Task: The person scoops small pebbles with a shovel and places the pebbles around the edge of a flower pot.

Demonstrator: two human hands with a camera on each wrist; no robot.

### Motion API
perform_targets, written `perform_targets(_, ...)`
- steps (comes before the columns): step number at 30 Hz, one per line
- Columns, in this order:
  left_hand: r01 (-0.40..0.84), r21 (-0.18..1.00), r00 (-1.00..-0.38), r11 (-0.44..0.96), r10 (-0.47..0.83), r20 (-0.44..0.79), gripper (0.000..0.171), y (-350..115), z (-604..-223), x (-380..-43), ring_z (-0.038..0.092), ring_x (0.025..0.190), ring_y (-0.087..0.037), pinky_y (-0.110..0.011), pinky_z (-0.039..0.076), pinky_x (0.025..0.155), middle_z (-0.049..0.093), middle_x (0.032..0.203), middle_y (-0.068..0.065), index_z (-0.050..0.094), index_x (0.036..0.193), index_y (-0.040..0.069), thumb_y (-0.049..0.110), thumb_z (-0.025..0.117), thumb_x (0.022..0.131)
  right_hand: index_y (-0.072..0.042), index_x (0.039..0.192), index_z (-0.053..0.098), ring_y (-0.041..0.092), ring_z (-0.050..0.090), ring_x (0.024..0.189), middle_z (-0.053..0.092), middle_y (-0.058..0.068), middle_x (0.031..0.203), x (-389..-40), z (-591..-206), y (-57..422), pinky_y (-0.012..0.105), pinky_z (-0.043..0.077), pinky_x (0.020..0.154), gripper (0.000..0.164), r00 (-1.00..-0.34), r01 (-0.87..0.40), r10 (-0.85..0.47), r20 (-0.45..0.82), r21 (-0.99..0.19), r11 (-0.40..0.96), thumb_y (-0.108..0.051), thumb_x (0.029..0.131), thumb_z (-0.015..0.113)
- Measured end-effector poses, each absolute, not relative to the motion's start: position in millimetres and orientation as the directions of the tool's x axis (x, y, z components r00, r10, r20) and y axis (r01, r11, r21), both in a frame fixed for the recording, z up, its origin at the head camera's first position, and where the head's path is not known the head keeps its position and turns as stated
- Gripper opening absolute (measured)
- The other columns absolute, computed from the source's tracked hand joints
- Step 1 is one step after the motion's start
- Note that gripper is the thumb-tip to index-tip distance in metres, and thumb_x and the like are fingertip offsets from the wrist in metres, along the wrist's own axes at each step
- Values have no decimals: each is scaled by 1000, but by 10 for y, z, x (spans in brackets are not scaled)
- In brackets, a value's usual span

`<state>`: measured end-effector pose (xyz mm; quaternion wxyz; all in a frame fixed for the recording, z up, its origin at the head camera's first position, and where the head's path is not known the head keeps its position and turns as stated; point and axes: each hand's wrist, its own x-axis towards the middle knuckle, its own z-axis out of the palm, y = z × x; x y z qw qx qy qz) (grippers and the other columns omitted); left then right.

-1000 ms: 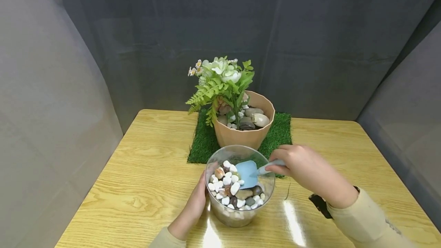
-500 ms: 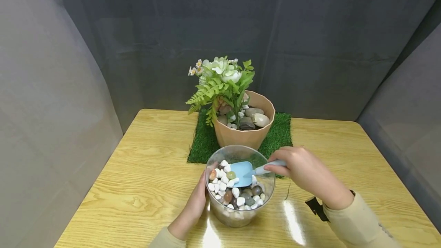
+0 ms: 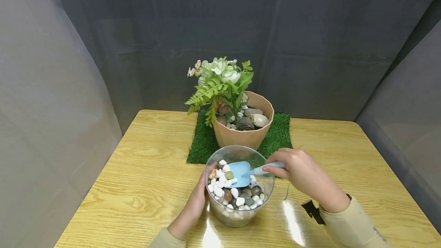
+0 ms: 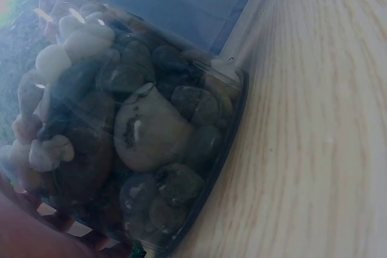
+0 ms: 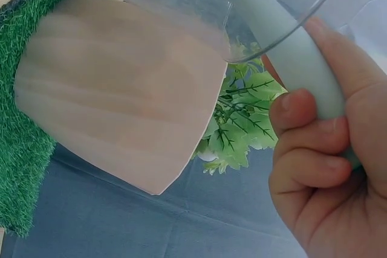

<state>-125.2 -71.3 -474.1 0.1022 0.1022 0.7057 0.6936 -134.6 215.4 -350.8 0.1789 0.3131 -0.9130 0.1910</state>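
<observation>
My left hand holds the left side of a clear bowl, its fingers reaching round the far side. White, brown, grey and greenish pebbles fill the bowl's lower part. Inside it, the light blue blade of a small shovel lies among the stones, with some white ones at its left edge. My right hand grips the shovel's handle above the right rim. In the right wrist view, curled fingers wrap the pale handle. Through the wall in the left wrist view, larger stones show near the bottom.
Just behind the bowl, a peach flowerpot with stones and white artificial-looking flowers stands on a green turf mat. Everything rests on a wooden table, with grey curtains at the back and sides.
The shovel blade has slid left through the bowl, pushing pebbles leftward. My right hand has shifted slightly down and left with it. The left hand has stayed in place.
</observation>
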Motion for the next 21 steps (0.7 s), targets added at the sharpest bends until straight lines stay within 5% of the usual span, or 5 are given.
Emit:
perform_targets(13, 7, 1000, -955, 19, 296, 1, 68, -725, -4753, -1268, 10, 159, -42, -65, 1, 127, 22, 171, -15, 29, 163, 12, 51, 7, 112, -20, 89, 79, -2, 62, 68, 72, -10, 83, -1323, -3537, 2148, 22, 55, 59, 8, -731, -644, -491, 475, -240, 726, -20, 84, 85)
perform_targets(21, 4, 1000, -950, -21, 313, 11, 66, -731, -4750, -1279, 13, 159, -39, -60, 5, 128, 21, 171, -18, 24, 164, 7, 46, 6, 113, -22, 88, 79, -7, 59, 71, 74, -13, 82, -1282, -3657, 2184, 18, 54, 61, 10, -752, -641, -458, 474, -364, 676, -16, 83, 85)
